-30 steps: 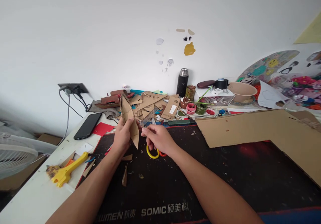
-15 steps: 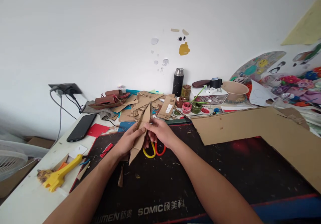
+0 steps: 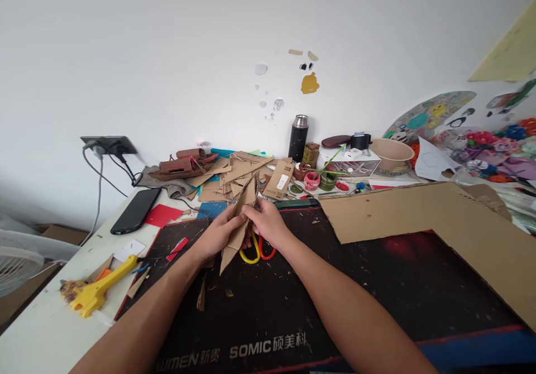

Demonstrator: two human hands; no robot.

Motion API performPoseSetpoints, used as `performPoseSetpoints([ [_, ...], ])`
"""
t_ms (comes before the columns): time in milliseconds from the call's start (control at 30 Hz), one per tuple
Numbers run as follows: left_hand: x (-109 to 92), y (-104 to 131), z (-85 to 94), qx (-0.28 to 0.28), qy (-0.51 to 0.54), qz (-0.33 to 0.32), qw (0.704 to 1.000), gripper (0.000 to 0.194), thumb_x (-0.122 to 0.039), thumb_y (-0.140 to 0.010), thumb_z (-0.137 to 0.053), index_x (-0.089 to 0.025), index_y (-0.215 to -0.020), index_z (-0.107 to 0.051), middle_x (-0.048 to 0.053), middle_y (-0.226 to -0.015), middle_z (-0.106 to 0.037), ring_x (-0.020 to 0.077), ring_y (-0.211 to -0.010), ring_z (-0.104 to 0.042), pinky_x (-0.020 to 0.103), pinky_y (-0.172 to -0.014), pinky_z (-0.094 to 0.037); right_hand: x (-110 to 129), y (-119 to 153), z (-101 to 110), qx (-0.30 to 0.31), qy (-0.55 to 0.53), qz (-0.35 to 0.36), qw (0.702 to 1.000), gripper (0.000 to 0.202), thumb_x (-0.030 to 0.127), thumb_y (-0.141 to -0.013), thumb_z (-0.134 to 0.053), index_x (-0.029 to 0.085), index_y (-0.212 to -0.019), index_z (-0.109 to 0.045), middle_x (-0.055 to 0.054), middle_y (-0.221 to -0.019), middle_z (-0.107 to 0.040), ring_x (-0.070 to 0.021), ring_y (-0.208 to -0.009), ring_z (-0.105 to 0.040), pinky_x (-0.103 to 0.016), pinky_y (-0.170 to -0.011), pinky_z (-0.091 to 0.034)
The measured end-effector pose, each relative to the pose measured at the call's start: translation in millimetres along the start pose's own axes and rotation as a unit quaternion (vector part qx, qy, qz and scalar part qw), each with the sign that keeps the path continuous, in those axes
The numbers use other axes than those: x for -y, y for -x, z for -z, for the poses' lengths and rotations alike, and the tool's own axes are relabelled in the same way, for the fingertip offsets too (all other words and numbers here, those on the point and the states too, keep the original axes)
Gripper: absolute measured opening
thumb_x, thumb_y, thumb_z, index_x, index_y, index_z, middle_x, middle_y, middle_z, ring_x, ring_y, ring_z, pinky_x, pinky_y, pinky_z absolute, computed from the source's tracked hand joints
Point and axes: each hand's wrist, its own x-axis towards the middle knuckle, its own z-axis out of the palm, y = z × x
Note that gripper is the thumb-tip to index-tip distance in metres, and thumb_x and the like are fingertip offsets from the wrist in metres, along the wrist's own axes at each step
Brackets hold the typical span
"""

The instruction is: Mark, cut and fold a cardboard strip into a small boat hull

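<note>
A long cardboard piece (image 3: 233, 243), pointed at its lower end and creased along its length, is held up at a slant between both hands. My left hand (image 3: 221, 230) grips its left side, thumb lying on the face. From the other side my right hand (image 3: 268, 221) pinches it, thumb on the front and fingers partly hidden behind. Beneath the hands, scissors (image 3: 250, 260) with one yellow and one red handle loop lie on the black desk mat (image 3: 268, 312); their blades are hidden.
Cardboard scraps (image 3: 243, 168) pile up at the back. A large angled cardboard sheet (image 3: 389, 212) covers the right. Paint jars (image 3: 312, 180) and a black thermos (image 3: 298, 139) stand behind. To the left lie a yellow glue gun (image 3: 98, 291) and a phone (image 3: 136, 212).
The cardboard piece has shifted slightly right and leans a little more, its long edges looking more folded. Both hands keep their hold on it.
</note>
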Motion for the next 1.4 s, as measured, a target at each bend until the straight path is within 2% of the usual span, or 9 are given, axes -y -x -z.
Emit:
performPoseSetpoints([
  [233, -12, 9, 7.4, 0.044, 0.005, -0.03, 0.999, 0.071, -0.048, -0.087, -0.084, -0.026, -0.146, -0.052, 0.007, -0.111, -0.073, 0.0267, -0.094, -0.077, 0.041, -0.079, -0.067, 16, 0, 16, -0.088, -0.063, 0.03, 0.994, 0.029, 0.042, -0.083, -0.072, 0.024, -0.081, -0.049, 0.012, -0.049, -0.043, -0.0076, -0.036, -0.037, -0.02, -0.035, -0.025],
  [333, -16, 11, 9.6, 0.069, -0.029, -0.044, 0.996, 0.086, -0.04, -0.079, -0.091, -0.03, -0.154, -0.049, 0.009, -0.116, -0.073, 0.0248, -0.092, -0.076, 0.038, -0.077, -0.067, 22, 0, 24, -0.104, -0.073, 0.033, 0.991, 0.033, 0.042, -0.081, -0.074, 0.024, -0.081, -0.047, 0.014, -0.048, -0.035, -0.0063, -0.037, -0.031, -0.019, -0.036, -0.025],
  [433, -15, 10, 10.6, 0.056, -0.061, -0.065, 0.994, 0.088, -0.039, -0.081, -0.089, -0.03, -0.159, -0.049, 0.012, -0.123, -0.075, 0.0231, -0.086, -0.077, 0.036, -0.076, -0.067, 23, 1, 25, -0.101, -0.077, 0.028, 0.992, 0.035, 0.043, -0.081, -0.075, 0.025, -0.081, -0.045, 0.014, -0.049, -0.034, -0.0062, -0.038, -0.031, -0.019, -0.036, -0.024],
  [500, -13, 10, 11.4, 0.037, -0.098, -0.095, 0.99, 0.089, -0.039, -0.082, -0.088, -0.03, -0.162, -0.049, 0.015, -0.14, -0.071, 0.0291, -0.106, -0.078, 0.042, -0.09, -0.066, 24, 1, 24, -0.096, -0.078, 0.023, 0.992, 0.036, 0.044, -0.08, -0.075, 0.025, -0.08, -0.045, 0.014, -0.049, -0.035, -0.0061, -0.038, -0.032, -0.019, -0.036, -0.022],
  [600, -11, 10, 12.9, 0.011, -0.184, -0.158, 0.97, 0.092, -0.037, -0.081, -0.089, -0.032, -0.164, -0.049, 0.012, -0.167, -0.052, 0.0365, -0.151, -0.053, 0.052, -0.123, -0.047, 23, 2, 23, -0.092, -0.076, 0.015, 0.993, 0.034, 0.044, -0.08, -0.075, 0.024, -0.079, -0.046, 0.014, -0.05, -0.034, -0.0056, -0.038, -0.03, -0.019, -0.036, -0.021],
  [667, -11, 10, 13.8, 0.004, -0.221, -0.173, 0.96, 0.091, -0.038, -0.083, -0.088, -0.032, -0.164, -0.049, 0.008, -0.172, -0.045, 0.0352, -0.16, -0.04, 0.053, -0.131, -0.034, 23, 1, 24, -0.091, -0.074, 0.011, 0.993, 0.034, 0.043, -0.081, -0.074, 0.024, -0.078, -0.046, 0.014, -0.049, -0.034, -0.0053, -0.037, -0.029, -0.019, -0.036, -0.021],
  [867, -11, 10, 15.9, 0.008, -0.239, -0.156, 0.958, 0.085, -0.045, -0.089, -0.081, -0.027, -0.165, -0.048, 0.008, -0.172, -0.045, 0.0335, -0.16, -0.039, 0.054, -0.133, -0.027, 20, 0, 25, -0.083, -0.059, 0.013, 0.995, 0.036, 0.047, -0.085, -0.074, 0.024, -0.08, -0.047, 0.013, -0.047, -0.04, -0.0062, -0.035, -0.035, -0.019, -0.035, -0.023],
  [1167, -10, 9, 16.9, -0.035, -0.267, -0.153, 0.951, 0.087, -0.049, -0.083, -0.084, -0.024, -0.161, -0.054, 0.01, -0.163, -0.057, 0.0367, -0.149, -0.055, 0.054, -0.128, -0.038, 7, -4, 26, -0.024, 0.03, 0.019, 0.999, 0.056, 0.073, -0.095, -0.058, 0.024, -0.069, -0.045, 0.008, -0.044, -0.044, -0.0087, -0.033, -0.043, -0.02, -0.034, -0.03],
  [1400, -3, 5, 17.7, -0.034, -0.309, -0.167, 0.936, 0.09, -0.053, -0.087, -0.079, -0.022, -0.165, -0.047, 0.011, -0.161, -0.059, 0.0388, -0.145, -0.059, 0.053, -0.124, -0.043, 4, -3, 23, -0.013, 0.041, -0.004, 0.999, 0.06, 0.082, -0.091, -0.059, 0.023, -0.077, -0.05, 0.009, -0.047, -0.048, -0.009, -0.034, -0.045, -0.02, -0.035, -0.032],
])
